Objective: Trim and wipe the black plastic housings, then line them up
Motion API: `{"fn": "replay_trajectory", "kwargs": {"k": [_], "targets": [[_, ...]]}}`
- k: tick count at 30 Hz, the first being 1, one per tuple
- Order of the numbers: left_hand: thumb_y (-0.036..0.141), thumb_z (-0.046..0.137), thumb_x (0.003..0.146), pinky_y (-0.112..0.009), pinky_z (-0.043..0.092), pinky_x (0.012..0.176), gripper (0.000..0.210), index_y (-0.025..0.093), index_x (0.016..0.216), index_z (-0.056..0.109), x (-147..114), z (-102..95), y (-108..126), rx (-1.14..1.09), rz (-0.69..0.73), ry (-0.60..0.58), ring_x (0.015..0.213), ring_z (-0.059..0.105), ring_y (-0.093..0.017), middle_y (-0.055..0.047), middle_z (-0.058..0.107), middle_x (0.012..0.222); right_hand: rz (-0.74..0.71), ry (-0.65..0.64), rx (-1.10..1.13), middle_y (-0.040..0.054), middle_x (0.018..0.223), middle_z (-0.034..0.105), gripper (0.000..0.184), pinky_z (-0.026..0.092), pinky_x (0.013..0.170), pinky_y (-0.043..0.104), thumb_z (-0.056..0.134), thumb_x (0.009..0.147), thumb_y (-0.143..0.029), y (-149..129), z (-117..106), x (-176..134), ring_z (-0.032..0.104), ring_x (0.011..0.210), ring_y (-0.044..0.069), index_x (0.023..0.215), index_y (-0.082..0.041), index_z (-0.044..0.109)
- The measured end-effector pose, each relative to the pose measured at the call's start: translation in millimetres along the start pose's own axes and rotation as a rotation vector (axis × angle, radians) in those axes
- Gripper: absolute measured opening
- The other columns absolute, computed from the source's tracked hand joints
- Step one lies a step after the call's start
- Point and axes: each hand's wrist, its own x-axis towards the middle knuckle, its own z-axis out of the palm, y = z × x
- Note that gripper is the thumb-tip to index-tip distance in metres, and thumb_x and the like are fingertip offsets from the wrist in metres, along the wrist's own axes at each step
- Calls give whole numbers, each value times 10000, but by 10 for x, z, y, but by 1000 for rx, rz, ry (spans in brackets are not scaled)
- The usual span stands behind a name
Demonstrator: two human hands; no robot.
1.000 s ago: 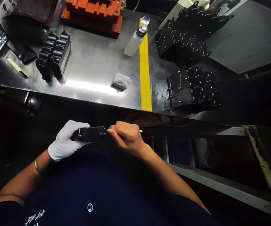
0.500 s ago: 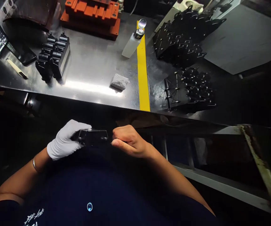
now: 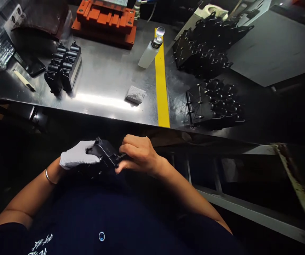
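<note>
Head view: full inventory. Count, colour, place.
held part: 1, black, between hands
bench: 1, silver, top
ribbed block: 1, orange, bench back
bottle: 1, whitish, by strip
strip: 1, yellow, on bench
pad: 1, white, bench front
paired parts: 2, black, bench left
stacked parts: uncountable, black, bench right
tool: 1, cream, bench left
panel: 1, grey, right
shirt: 1, navy, bottom
left hand: 1, white glove, on part
right hand: 1, bare, at part's end

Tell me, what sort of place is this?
Probably a factory or workshop: black parts sit in groups on a metal bench marked with yellow tape, and the gloved left hand holds another black part.
</note>
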Motion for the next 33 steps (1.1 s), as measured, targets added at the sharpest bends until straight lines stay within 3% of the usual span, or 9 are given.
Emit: {"fn": "replay_trajectory", "kwargs": {"k": [7,12,18,21,24,26,28,30,33], "targets": [[475,772,608,-289,460,717,534,109,979,659,48,5,-52,-45,32,23,781,566,-181,-40,644,858,64,7,6,-11,515,436,575,218,476,256,406,900,-614,10,67,-45,364,487,85,536,-172,458],[416,758,673,-300,492,721,496,161,1079,632,-9,-82,118,149,-45,-44,816,603,-191,-25,657,891,161,-248,444,-50,452,379,583,206,440,237,513,847,-625,64,25,-141,309,421,54,493,-174,409],[384,787,672,-309,512,739,641,203,1235,538,54,-108,259,242,-69,-14,889,644,-208,-48,685,1016,732,-189,654,-4,613,574,439,340,501,220,694,710,-581,54,231,-147,477,537,93,781,-148,665],[384,688,790,-310,516,718,548,181,1278,542,66,-227,79,-17,-123,-24,798,664,-183,-67,711,945,962,-122,841,-24,540,505,417,310,471,219,684,699,-560,60,394,-243,412,494,80,664,-149,623],[270,737,745,-347,505,880,343,144,1059,685,22,-273,-182,-429,-22,128,935,676,-213,-100,732,987,1108,185,953,-25,517,471,484,307,451,225,627,704,-636,73,521,-401,377,468,78,621,-162,576],[182,815,626,-355,468,980,422,178,1032,697,2,-158,-306,-486,27,181,1060,640,-219,-65,727,1057,1153,363,901,-22,530,480,484,316,450,226,611,718,-645,42,605,-458,378,473,81,652,-166,585],[141,815,605,-447,476,991,446,162,1034,694,20,54,-343,-643,27,169,1128,611,-272,-86,720,1091,1146,433,811,-18,563,506,452,346,472,231,641,713,-619,-29,701,-449,404,503,89,704,-168,612],[192,751,715,-414,509,962,301,149,1009,699,74,276,-300,-872,85,326,1096,633,-244,-83,735,1032,1108,421,754,-18,603,531,434,382,499,239,689,687,-591,-111,799,-395,432,535,97,785,-171,640],[163,628,831,-320,577,844,164,150,980,697,152,461,-170,-1091,10,543,958,688,-178,-56,744,996,1116,445,775,-8,688,561,438,424,509,235,602,780,-591,-182,910,-330,469,568,99,929,-181,644]]}}
